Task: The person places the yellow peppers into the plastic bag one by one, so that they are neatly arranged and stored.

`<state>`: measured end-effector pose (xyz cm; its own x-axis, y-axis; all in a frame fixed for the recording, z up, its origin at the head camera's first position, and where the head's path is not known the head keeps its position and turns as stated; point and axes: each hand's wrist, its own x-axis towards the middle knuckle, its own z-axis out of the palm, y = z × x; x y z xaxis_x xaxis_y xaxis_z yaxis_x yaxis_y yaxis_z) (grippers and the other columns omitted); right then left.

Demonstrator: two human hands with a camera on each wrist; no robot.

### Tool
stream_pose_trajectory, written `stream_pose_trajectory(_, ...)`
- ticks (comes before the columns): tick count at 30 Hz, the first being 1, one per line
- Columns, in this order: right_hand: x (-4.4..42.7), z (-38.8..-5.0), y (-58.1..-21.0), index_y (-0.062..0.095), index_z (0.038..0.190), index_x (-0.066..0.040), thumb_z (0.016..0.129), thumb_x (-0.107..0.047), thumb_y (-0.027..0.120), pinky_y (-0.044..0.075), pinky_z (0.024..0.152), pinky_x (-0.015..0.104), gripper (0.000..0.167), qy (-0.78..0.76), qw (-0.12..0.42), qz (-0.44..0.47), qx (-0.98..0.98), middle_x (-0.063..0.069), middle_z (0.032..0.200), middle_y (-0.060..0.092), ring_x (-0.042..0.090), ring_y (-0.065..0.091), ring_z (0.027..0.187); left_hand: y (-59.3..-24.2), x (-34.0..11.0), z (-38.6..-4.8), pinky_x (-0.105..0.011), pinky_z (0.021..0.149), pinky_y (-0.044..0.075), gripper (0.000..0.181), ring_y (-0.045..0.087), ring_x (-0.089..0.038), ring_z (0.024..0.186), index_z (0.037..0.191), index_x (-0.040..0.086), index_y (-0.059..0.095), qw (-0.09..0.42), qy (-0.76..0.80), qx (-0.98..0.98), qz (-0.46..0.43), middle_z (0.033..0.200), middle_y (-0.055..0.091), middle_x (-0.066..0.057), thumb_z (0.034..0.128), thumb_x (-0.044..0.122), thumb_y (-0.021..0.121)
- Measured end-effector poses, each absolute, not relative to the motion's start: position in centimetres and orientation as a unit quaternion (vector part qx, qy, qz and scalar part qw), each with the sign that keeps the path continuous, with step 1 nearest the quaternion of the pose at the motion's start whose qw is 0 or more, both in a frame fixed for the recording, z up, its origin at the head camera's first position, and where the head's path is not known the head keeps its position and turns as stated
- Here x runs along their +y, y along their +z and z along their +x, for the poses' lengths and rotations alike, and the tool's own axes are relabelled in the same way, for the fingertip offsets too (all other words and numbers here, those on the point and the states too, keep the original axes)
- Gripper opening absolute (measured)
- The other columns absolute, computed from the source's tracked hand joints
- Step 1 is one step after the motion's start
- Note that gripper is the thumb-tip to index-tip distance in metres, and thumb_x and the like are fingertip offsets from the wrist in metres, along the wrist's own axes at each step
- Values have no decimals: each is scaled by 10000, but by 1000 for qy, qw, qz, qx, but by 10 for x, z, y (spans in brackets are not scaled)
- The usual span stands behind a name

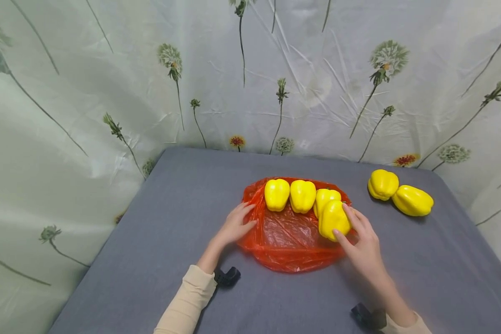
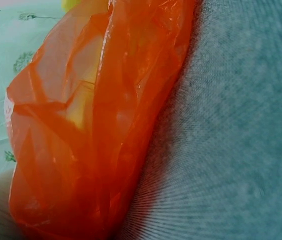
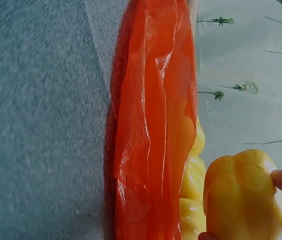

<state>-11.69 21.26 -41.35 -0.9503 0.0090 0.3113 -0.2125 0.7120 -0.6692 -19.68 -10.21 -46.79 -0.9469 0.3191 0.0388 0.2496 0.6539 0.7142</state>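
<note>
My right hand (image 1: 364, 248) grips a yellow bell pepper (image 1: 334, 221) between thumb and fingers, over the right part of a red plastic bag (image 1: 294, 260). In the right wrist view this pepper (image 3: 243, 195) is raised beside the bag's edge, fingertips on its sides. Inside the bag, three more yellow bell peppers (image 1: 277, 195) stand in a row along the far side; the held one partly covers the rightmost. My left hand (image 1: 235, 225) touches the bag's left rim, its fingers and thumb spread apart. Red plastic hides most of that hand in the left wrist view.
Two more yellow bell peppers (image 1: 413, 201) lie touching at the far right of the grey cloth-covered table (image 1: 171, 208). Behind and beside the table hangs a pale curtain (image 1: 217, 60) printed with dandelions. Dark straps with devices (image 1: 228, 277) sit at both wrists.
</note>
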Motion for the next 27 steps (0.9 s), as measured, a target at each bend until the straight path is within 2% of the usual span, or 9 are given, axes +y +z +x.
stream_pose_trajectory(11, 198, -118, -415, 354, 1454, -201, 742, -175, 787, 524, 845, 534, 833, 369, 124, 103, -915, 189, 1368, 417, 337, 486, 1136, -469, -103, -198, -570, 1151, 211, 532, 249, -370, 1425, 1395, 60, 427, 42, 380, 910, 162, 1493, 362, -179, 913, 244, 558)
stream_pose_trajectory(15, 190, -120, -418, 363, 1449, -213, 730, -195, 796, 530, 849, 518, 839, 385, 103, 120, -909, 157, 1367, 427, 312, 486, 1156, -470, -103, -197, -574, 1144, 224, 530, 259, -371, 1419, 1394, 59, 428, 43, 381, 909, 163, 1490, 368, -177, 913, 238, 558)
stream_pose_trajectory(23, 176, -126, -429, 387, 1436, -218, 726, -268, 800, 429, 946, 620, 823, 387, 87, 141, -907, 111, 1383, 449, 293, 452, 1232, -470, -102, -198, -562, 1154, 207, 529, 254, -367, 1424, 1389, 49, 433, 38, 376, 911, 163, 1492, 365, -179, 913, 244, 557)
stream_pose_trajectory(27, 170, -128, -433, 413, 1422, -189, 712, -268, 809, 483, 926, 548, 816, 380, 98, 155, -907, 109, 1356, 485, 274, 496, 1204, -468, -102, -198, -559, 1155, 201, 521, 251, -374, 1423, 1381, 38, 440, 33, 375, 911, 168, 1491, 359, -190, 914, 238, 555)
